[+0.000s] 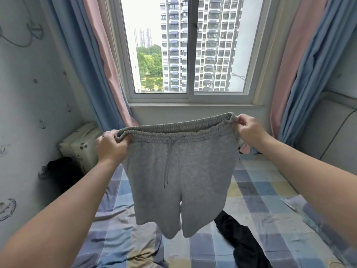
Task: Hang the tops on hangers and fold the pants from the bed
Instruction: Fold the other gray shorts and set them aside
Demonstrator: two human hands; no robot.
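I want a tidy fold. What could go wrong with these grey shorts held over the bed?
The black garment lies on the bed below the grey shorts; laid straight down, they may land on it. The left hand and right hand each hold only a waistband end, so a grip might slip. The loose drawstring could bunch inside.

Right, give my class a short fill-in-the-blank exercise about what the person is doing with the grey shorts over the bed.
1. The left hand and the right hand grip the grey shorts by the elastic ______.
2. The shorts hang in the air above the ______, which has a checked sheet.
3. The garment lying on the sheet below them is ______.
4. The curtains beside the window are blue and ______.
Missing words: waistband; bed; black; pink.
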